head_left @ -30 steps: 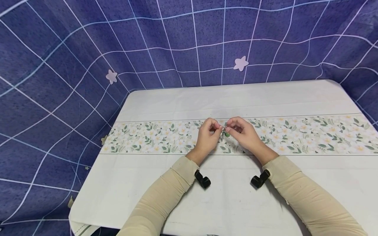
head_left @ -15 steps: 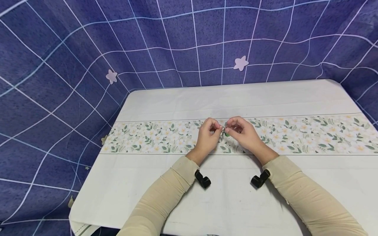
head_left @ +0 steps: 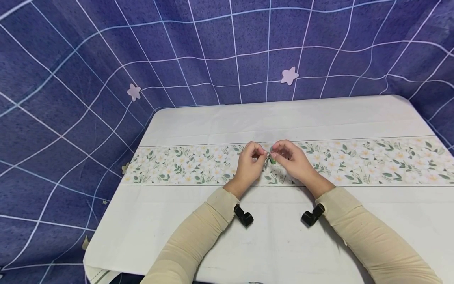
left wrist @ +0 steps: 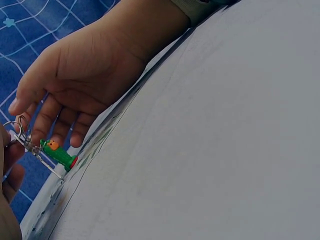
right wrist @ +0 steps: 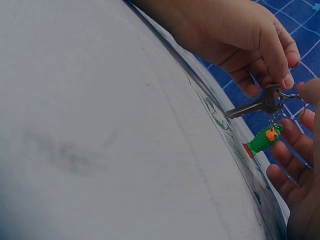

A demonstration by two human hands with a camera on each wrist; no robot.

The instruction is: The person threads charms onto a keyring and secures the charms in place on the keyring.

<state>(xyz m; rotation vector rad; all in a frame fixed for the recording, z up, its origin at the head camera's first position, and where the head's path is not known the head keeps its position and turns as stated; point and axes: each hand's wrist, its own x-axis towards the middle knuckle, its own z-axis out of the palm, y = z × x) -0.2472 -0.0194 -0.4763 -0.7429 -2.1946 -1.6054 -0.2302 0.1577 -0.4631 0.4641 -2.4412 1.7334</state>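
Observation:
Between both hands, over the floral strip, hangs a metal key ring (right wrist: 294, 106) carrying a key (right wrist: 252, 107) and a green charm (right wrist: 264, 141) with an orange face and red base. My left hand (head_left: 250, 163) pinches the ring by the key's head with thumb and finger. From the other side, my right hand (head_left: 292, 159) holds the ring between thumb and fingertips. Its lower fingers hang loosely behind the charm (left wrist: 60, 155) in the left wrist view. Fingertips partly hide the ring; in the head view it is too small to make out well.
A white table (head_left: 269, 244) bears a floral printed band (head_left: 184, 165) across its middle. A blue curtain (head_left: 213, 51) with white grid lines and stars hangs behind and to the left. Black wrist mounts (head_left: 244, 216) sit on both sleeves.
The hands stay in nearly the same place. The green charm between them shifts and turns very slightly.

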